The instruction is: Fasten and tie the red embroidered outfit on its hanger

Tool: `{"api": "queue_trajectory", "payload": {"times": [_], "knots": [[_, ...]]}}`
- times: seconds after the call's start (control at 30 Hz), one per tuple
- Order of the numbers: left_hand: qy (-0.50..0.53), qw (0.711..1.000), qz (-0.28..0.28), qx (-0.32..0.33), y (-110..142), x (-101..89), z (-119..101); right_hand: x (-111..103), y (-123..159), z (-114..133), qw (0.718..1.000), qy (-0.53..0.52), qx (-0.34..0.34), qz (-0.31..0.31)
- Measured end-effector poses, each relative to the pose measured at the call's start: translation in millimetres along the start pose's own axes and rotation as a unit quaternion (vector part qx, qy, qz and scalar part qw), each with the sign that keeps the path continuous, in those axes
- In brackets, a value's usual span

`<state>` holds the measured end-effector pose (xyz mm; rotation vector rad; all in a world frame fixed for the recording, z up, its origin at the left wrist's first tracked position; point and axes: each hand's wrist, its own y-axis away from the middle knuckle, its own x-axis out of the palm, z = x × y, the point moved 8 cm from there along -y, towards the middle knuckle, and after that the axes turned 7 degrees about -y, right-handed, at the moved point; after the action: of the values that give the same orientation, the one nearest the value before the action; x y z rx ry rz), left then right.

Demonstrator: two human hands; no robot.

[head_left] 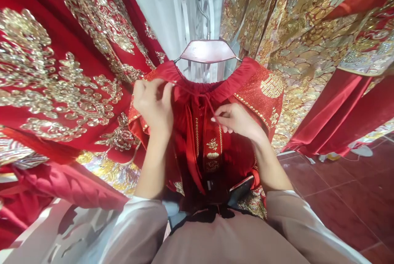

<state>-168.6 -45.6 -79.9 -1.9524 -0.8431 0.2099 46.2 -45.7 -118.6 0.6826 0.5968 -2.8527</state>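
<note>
A red garment with gold trim and a gathered neckline [203, 88] hangs in front of me on a hanger [207, 51] with a metal hook. From the middle of the neckline runs a thin red drawstring [209, 103]. My right hand [238, 120] pinches one end of it, below and right of the collar. At the left of the collar, my left hand [155, 102] is raised with thumb and fingers brought together on a thin red cord that stretches toward the neckline's centre. Gold motifs mark the garment's shoulder and front.
Red cloth with gold sequins [89, 79] hangs close on the left. A gold patterned fabric [301, 46] and draped red cloth [326, 112] fill the right side. White upright bars [187, 18] stand behind the hanger. Reddish floor tiles [347, 198] show at lower right.
</note>
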Motion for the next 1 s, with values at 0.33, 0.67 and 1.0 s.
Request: {"api": "queue_trajectory", "payload": {"times": [0.33,0.67,1.0], "knots": [[0.159,0.904,0.389,-0.080,50,69.4,-13,-1,-1,30,0.969,0.137,-0.182,-0.098],[0.045,0.932,0.359,0.038,50,63.8,-28,3,-8,35,0.929,0.210,-0.299,-0.064],[-0.108,0.949,0.268,0.125,34,45.1,-18,-34,-5,14,0.922,-0.056,-0.253,-0.287]]}}
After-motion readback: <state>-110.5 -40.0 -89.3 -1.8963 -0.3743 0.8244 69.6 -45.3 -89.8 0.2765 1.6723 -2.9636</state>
